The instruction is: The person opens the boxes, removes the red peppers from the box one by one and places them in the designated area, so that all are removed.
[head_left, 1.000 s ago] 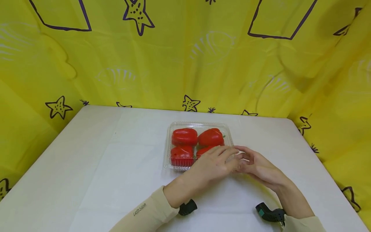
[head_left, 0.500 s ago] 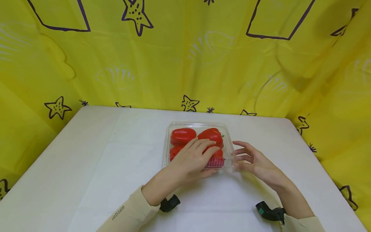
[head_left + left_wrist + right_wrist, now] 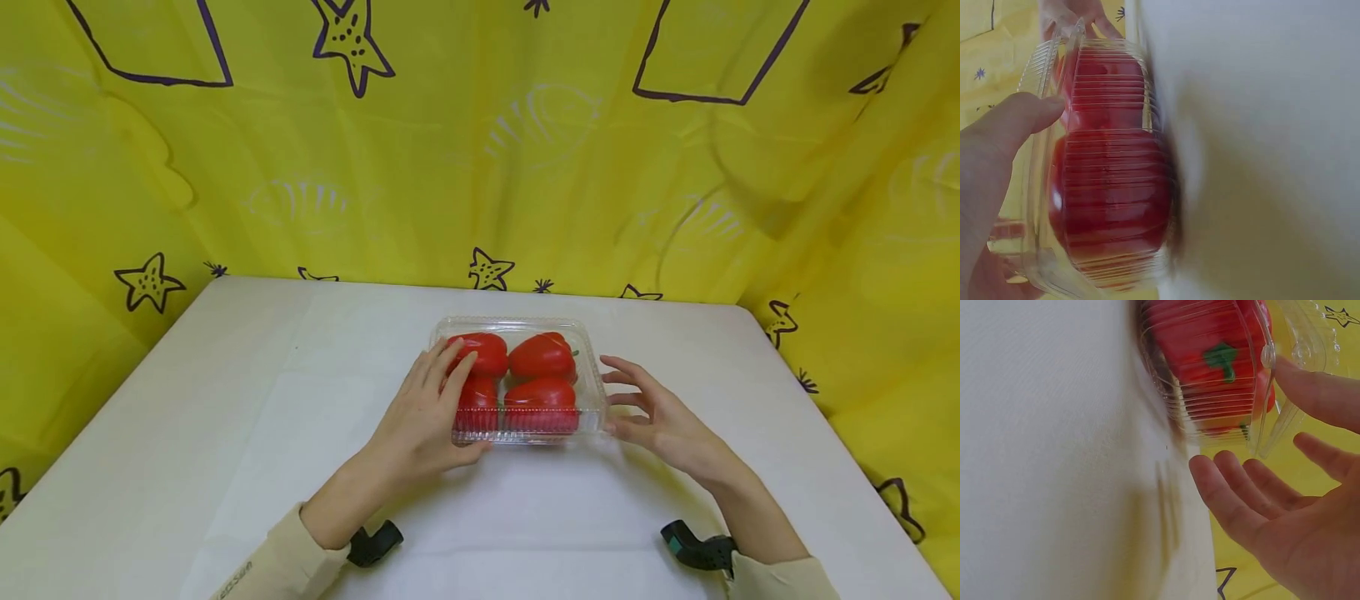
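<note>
A yellow curtain (image 3: 420, 183) printed with dark stars and pale fish hangs behind and to both sides of a white desk (image 3: 187, 417). On the desk, around the middle and toward its far edge, sits a clear plastic box (image 3: 592, 371). The person's left hand (image 3: 423, 408) rests at its left end, fingers extended and spread, thumb on the near rim. The right hand (image 3: 671, 429) is at the opposite end, fingers loosely bent and apart just beside the wall, thumb at the near corner's rim. Beige sleeves (image 3: 281, 554) cover the forearms. Inside the box lie four red peppers (image 3: 542, 396), two far and two near, one showing a green stem (image 3: 1219, 356).
</note>
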